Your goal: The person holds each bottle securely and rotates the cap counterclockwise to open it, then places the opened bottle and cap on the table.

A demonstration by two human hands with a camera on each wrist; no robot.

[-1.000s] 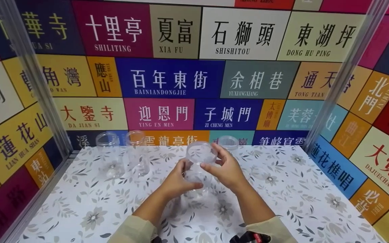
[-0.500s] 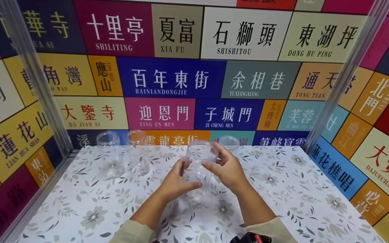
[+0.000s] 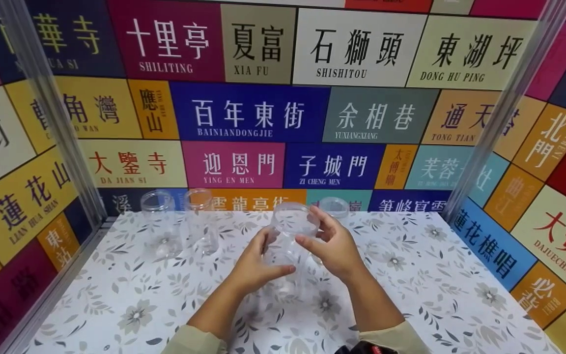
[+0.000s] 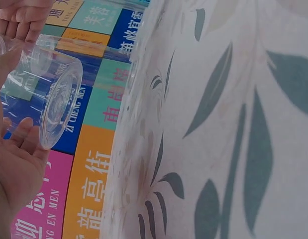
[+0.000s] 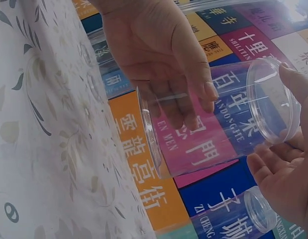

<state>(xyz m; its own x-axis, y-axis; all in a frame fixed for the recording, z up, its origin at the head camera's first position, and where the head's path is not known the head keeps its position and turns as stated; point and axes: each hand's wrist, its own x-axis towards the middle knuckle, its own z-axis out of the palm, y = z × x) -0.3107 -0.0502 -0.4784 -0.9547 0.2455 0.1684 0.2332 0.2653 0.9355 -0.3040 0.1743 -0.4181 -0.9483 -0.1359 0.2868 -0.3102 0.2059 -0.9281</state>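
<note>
A clear plastic jar (image 3: pixel 283 253) hangs above the flowered tabletop between both hands. My left hand (image 3: pixel 256 263) grips the jar's body, its thumb across the near side and its fingers round the far side. At the top, my right hand (image 3: pixel 332 246) holds the clear lid (image 3: pixel 295 220) at the jar's mouth by its edge, thumb in front and fingers behind. In the right wrist view the lid (image 5: pixel 274 99) shows as a wide clear band over that end. The left wrist view shows the jar's round base (image 4: pixel 61 102); nothing shows inside.
Two tall clear jars, one (image 3: pixel 160 228) beside another (image 3: pixel 201 226), stand at the back left of the table (image 3: pixel 135 285). Another clear jar (image 3: pixel 334 206) stands behind my right hand, partly hidden by it. Sign-printed panels (image 3: pixel 248 113) enclose the back and sides.
Both hands keep their grips. The held jar and lid have risen very slightly and tilted a little, with the right hand shifting slightly rightward.
</note>
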